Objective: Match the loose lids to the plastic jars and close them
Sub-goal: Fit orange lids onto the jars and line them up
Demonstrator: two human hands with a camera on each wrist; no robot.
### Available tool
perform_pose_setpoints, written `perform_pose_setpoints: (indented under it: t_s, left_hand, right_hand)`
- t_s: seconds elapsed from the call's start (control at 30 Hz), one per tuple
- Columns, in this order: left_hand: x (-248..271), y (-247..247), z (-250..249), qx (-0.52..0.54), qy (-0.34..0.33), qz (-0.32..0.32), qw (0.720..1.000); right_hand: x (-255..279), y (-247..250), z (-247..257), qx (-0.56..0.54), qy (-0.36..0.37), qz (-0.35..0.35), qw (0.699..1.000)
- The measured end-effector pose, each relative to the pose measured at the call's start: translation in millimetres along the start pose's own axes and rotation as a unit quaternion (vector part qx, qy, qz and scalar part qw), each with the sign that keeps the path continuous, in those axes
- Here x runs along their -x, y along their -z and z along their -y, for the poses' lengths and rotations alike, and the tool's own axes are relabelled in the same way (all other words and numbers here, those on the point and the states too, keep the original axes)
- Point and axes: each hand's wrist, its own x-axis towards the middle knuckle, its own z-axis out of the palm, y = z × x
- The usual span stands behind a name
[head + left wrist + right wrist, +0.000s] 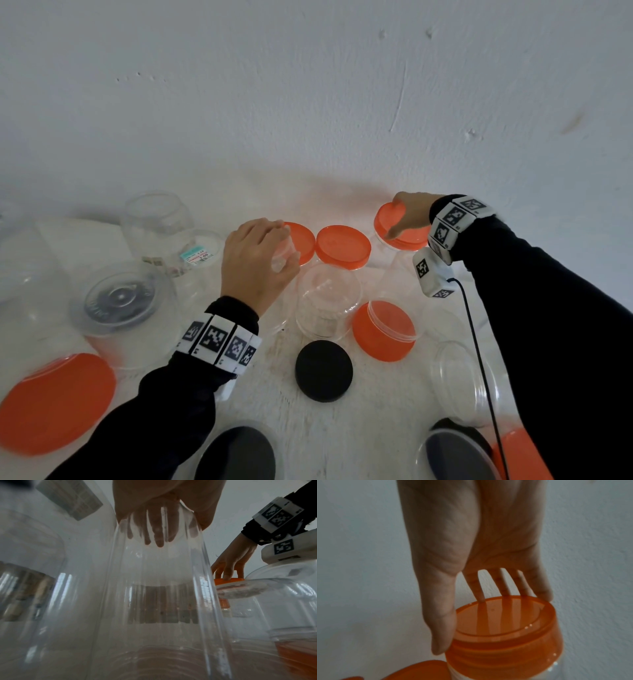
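Observation:
My left hand [270, 251] grips the top of a clear plastic jar [287, 247] near the middle of the white surface; in the left wrist view its fingers [158, 534] show through the jar's wall [154, 595]. At the back right, my right hand [399, 219] holds an orange lid [409, 238] that sits on another clear jar. In the right wrist view the thumb [440, 635] lies against the lid's [505, 639] left side and the other fingers touch its far rim.
Two orange-lidded jars [342, 245] stand between my hands. Nearer me are an open clear jar [329, 301], a jar with an orange lid lying on its side [383, 330] and a loose black lid [323, 370]. Clear jars [157, 216] crowd the left, a big orange lid [54, 401] lies front left.

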Motion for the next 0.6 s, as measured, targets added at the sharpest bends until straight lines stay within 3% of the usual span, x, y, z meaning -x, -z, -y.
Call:
perform_pose_setpoints:
  t_s: [0.23, 0.4, 0.6]
  left_hand:
    - [-0.4, 0.0, 0.2, 0.0, 0.002, 0.001, 1.0]
    - [0.1, 0.1, 0.2, 0.002, 0.001, -0.003, 1.0]
    - [-0.2, 0.1, -0.6, 0.005, -0.002, -0.008, 1.0]
  right_hand:
    - [1.1, -3.8, 4.3, 0.052, 0.033, 0.048, 0.997]
    - [5.2, -6.3, 13.9, 0.101, 0.065, 0.12, 0.986]
    - [3.9, -8.4, 13.9, 0.076, 0.077, 0.141, 0.984]
